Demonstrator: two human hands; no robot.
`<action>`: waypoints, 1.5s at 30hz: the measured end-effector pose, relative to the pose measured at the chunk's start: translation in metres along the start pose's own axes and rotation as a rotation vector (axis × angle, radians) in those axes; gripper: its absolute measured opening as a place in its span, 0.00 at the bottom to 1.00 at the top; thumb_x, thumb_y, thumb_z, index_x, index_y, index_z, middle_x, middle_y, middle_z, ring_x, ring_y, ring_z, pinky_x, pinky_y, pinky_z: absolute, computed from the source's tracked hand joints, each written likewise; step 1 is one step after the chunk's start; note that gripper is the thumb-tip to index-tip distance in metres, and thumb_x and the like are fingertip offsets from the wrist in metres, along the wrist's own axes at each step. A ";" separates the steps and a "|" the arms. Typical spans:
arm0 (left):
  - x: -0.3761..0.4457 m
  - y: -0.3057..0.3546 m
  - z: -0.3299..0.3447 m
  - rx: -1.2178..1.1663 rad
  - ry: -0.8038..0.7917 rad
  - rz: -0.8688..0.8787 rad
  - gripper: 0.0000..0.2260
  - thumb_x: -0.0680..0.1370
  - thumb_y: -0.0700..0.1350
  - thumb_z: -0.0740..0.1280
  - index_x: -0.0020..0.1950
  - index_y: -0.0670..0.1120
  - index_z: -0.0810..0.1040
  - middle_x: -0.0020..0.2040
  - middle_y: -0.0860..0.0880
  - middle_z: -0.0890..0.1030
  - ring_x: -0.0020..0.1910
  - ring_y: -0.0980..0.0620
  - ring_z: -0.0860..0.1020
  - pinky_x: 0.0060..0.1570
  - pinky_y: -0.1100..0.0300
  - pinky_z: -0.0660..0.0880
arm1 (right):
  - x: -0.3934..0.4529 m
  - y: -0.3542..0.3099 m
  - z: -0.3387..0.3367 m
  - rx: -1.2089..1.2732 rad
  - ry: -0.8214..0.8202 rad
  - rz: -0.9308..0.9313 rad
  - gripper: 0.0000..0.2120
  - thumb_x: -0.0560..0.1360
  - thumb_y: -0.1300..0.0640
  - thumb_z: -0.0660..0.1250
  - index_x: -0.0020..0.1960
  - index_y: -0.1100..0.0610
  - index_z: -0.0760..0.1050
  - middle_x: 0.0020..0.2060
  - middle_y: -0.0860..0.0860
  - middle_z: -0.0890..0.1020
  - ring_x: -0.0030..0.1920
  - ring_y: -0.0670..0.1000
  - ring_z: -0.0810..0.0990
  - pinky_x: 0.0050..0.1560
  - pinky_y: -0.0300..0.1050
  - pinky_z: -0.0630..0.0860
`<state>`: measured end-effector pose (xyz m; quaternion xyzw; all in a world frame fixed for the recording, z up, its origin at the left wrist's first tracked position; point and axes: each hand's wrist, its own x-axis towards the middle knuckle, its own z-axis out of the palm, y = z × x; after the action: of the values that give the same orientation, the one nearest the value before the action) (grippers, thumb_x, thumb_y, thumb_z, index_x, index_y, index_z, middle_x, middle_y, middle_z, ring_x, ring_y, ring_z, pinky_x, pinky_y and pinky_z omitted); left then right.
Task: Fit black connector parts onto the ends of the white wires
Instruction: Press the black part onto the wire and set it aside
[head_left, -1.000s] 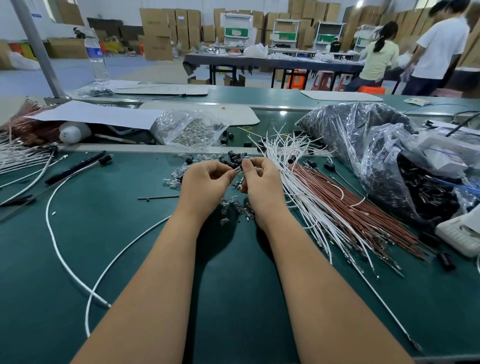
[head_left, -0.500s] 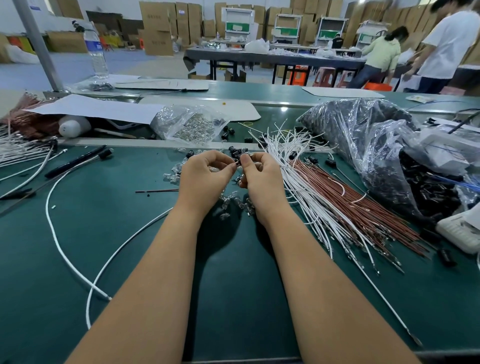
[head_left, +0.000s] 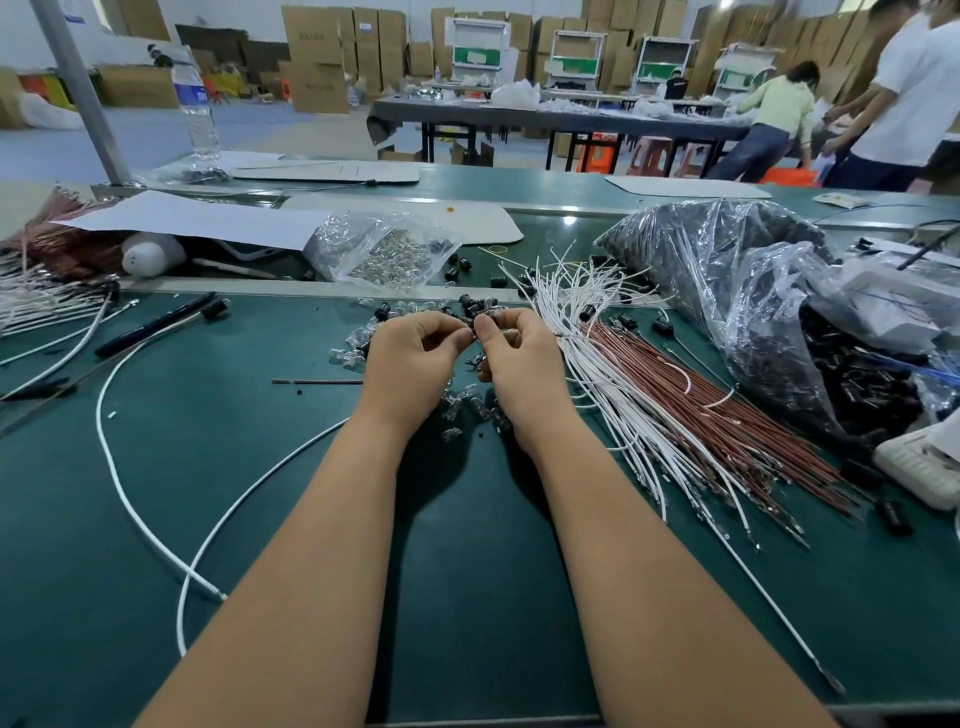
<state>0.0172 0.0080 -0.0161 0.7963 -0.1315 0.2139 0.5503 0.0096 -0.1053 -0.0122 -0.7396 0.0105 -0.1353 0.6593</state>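
My left hand (head_left: 410, 364) and my right hand (head_left: 519, 364) meet fingertip to fingertip above the green table (head_left: 260, 519). Together they pinch a small black connector part (head_left: 472, 335), mostly hidden by the fingers. A white wire (head_left: 566, 336) runs from my right hand into the bundle of white wires (head_left: 613, 374) lying just to its right. Loose black connector parts (head_left: 470, 306) and small clear parts (head_left: 353, 356) are scattered behind and beneath my hands.
Red-brown wires (head_left: 727, 431) lie beside the white bundle. A plastic bag of black parts (head_left: 753, 312) fills the right side, a clear bag of small parts (head_left: 379, 252) sits behind. Long white cables (head_left: 130, 493) loop at the left. People stand at far tables.
My hands have drawn closer together, with the fingertips now touching around the small part. The view has tipped slightly; the wires and bags stay where they were.
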 end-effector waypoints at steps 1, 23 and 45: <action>0.000 0.000 0.000 -0.001 -0.003 0.000 0.03 0.76 0.41 0.71 0.43 0.44 0.84 0.28 0.55 0.76 0.26 0.60 0.68 0.29 0.67 0.66 | 0.000 0.000 0.000 -0.004 -0.003 0.001 0.11 0.79 0.51 0.64 0.56 0.58 0.73 0.47 0.57 0.79 0.40 0.51 0.76 0.48 0.53 0.76; 0.000 0.001 0.000 -0.001 0.013 0.004 0.03 0.76 0.41 0.70 0.45 0.42 0.83 0.30 0.49 0.77 0.28 0.54 0.69 0.31 0.63 0.68 | -0.004 -0.005 -0.002 0.021 0.059 -0.081 0.05 0.79 0.53 0.64 0.46 0.53 0.71 0.40 0.51 0.77 0.39 0.51 0.75 0.41 0.46 0.71; -0.002 0.000 -0.001 -0.056 0.044 -0.100 0.03 0.75 0.41 0.72 0.42 0.42 0.82 0.33 0.46 0.80 0.31 0.52 0.74 0.37 0.59 0.72 | -0.007 -0.011 -0.004 0.030 0.142 -0.239 0.07 0.80 0.55 0.63 0.44 0.48 0.70 0.34 0.47 0.75 0.34 0.48 0.76 0.38 0.47 0.76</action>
<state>0.0147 0.0092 -0.0165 0.7813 -0.0852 0.1998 0.5851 0.0006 -0.1062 -0.0025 -0.7141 -0.0331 -0.2648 0.6472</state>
